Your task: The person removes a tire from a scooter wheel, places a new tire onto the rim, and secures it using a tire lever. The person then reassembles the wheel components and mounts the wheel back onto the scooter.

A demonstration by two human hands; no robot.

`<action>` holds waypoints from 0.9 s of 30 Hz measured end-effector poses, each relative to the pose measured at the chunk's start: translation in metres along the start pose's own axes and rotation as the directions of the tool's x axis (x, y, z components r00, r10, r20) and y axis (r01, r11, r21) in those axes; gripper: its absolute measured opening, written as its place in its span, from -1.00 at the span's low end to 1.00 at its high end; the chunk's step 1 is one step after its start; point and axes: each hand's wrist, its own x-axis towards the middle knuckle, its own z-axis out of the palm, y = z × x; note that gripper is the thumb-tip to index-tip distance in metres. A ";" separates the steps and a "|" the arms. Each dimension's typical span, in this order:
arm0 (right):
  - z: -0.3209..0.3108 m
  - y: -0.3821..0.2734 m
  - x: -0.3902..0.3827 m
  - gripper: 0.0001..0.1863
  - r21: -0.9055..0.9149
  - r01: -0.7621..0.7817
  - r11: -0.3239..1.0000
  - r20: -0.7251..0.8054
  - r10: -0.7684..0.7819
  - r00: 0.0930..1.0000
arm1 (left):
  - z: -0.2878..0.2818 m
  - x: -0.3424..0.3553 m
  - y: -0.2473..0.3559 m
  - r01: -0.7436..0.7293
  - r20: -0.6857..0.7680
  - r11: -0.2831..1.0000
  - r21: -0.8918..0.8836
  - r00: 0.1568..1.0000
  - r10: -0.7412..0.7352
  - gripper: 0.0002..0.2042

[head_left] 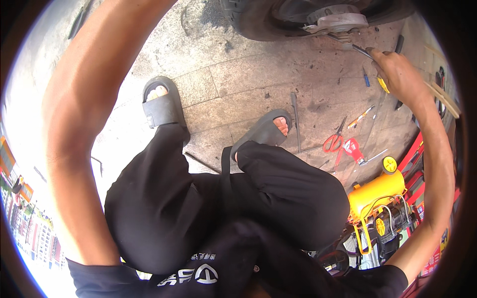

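Note:
My right hand [395, 72] is closed around a slim metal-shafted tool [361, 51]. The shaft points up and left, toward small metal parts [342, 37] beneath a pale round hub [340, 21]. This hub sits within a black tyre [253, 22] at the top edge. A yellow piece [383, 85] shows just below the hand; I cannot tell whether it belongs to the tool. My left forearm [94, 84] runs up past the top edge, so my left hand is out of the picture.
On the stained floor lie red-handled scissors [334, 143], a red-and-white item [353, 150], a blue-handled tool [366, 79], an orange-and-white tool [361, 116] and a long bar [296, 121]. A yellow air compressor [377, 196] stands by my right knee. My grey slides [161, 109] rest on the floor.

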 end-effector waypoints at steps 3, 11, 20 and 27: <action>0.008 0.003 -0.005 -0.71 0.019 -0.004 1.000 -0.007 0.005 1.000 | 0.000 -0.003 0.005 0.077 0.054 0.997 0.002 0.996 -0.077 -0.11; 0.017 0.014 -0.025 -0.68 0.010 -0.232 0.973 -0.061 0.232 0.971 | 0.019 -0.007 0.012 0.076 -0.037 0.997 0.019 0.996 -0.075 -0.08; 0.040 -0.015 -0.073 -0.62 0.283 -0.211 0.936 -0.057 0.236 0.970 | 0.028 -0.017 0.014 -0.024 -0.082 0.999 0.037 0.996 0.027 -0.15; 0.041 -0.075 -0.091 -0.60 0.540 -0.157 0.827 -0.117 0.258 0.959 | 0.040 -0.002 0.025 -0.049 -0.029 0.998 -0.043 0.998 0.047 -0.20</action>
